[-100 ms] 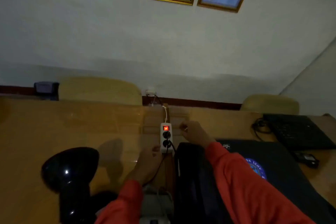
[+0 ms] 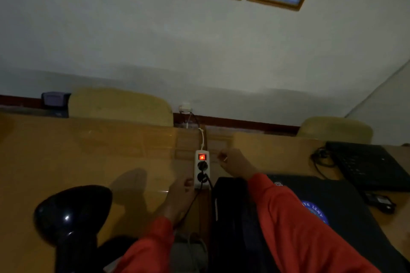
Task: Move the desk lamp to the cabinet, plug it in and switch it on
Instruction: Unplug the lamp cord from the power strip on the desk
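The black desk lamp (image 2: 73,217) stands unlit at the lower left on the wooden top (image 2: 88,157), its glossy shade facing up. A white power strip (image 2: 201,168) lies in the middle with its red switch glowing and two black plugs in its sockets. A black cord runs from the nearer plug under my left wrist. My left hand (image 2: 179,197) grips the strip's near left corner, thumb against its edge. My right hand (image 2: 235,162) hovers just right of the strip, fingers curled, with nothing visible in it.
A black bag (image 2: 233,217) and a dark folder with a blue emblem (image 2: 332,210) lie on the right, with a black keyboard (image 2: 366,164) and coiled cable behind. Two chair backs rise beyond the far edge. A wall socket (image 2: 185,107) feeds the strip.
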A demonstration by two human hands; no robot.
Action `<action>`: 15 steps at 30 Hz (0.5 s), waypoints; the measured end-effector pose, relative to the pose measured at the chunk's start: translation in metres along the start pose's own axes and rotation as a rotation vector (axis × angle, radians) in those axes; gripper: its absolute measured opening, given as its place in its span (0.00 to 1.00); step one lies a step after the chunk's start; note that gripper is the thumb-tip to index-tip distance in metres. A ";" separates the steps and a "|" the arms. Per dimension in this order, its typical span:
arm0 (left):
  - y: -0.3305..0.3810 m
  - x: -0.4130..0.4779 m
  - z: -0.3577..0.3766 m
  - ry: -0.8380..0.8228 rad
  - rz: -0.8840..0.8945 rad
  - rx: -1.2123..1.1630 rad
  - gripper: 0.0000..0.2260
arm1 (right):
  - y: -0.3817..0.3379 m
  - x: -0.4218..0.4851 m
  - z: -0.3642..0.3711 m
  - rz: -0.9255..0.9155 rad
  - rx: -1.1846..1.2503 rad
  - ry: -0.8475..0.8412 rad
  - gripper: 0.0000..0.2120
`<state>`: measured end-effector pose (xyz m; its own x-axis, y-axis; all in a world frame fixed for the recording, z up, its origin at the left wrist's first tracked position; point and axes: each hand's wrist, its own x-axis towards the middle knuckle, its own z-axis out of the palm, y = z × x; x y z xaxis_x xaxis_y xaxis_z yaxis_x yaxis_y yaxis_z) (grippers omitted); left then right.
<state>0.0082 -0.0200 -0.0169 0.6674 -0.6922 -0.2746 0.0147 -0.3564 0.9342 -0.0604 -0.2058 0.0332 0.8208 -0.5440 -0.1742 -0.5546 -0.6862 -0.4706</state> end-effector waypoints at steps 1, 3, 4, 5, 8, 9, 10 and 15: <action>-0.003 0.008 0.003 0.006 0.009 0.042 0.09 | 0.003 0.007 0.002 -0.001 -0.014 -0.025 0.11; -0.011 0.026 0.012 0.015 0.015 0.067 0.13 | 0.013 0.027 0.010 -0.005 -0.048 -0.080 0.14; -0.016 0.035 0.017 0.017 0.006 0.083 0.15 | 0.018 0.037 0.014 0.003 -0.067 -0.117 0.15; -0.017 0.042 0.020 0.015 0.011 0.101 0.16 | 0.020 0.044 0.017 0.006 -0.093 -0.158 0.16; -0.027 0.063 0.028 0.005 0.029 0.152 0.19 | 0.025 0.066 0.027 -0.045 -0.158 -0.278 0.18; -0.030 0.069 0.031 0.005 0.027 0.175 0.19 | 0.025 0.073 0.030 -0.091 -0.193 -0.320 0.18; -0.034 0.074 0.034 0.001 0.026 0.188 0.18 | 0.023 0.078 0.033 -0.135 -0.237 -0.361 0.18; -0.044 0.084 0.043 0.014 0.047 0.264 0.24 | 0.012 0.090 0.040 -0.337 -0.522 -0.432 0.14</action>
<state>0.0316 -0.0890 -0.0907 0.6730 -0.7038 -0.2274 -0.2101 -0.4767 0.8536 0.0124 -0.2441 -0.0227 0.8781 -0.1002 -0.4679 -0.1684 -0.9800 -0.1062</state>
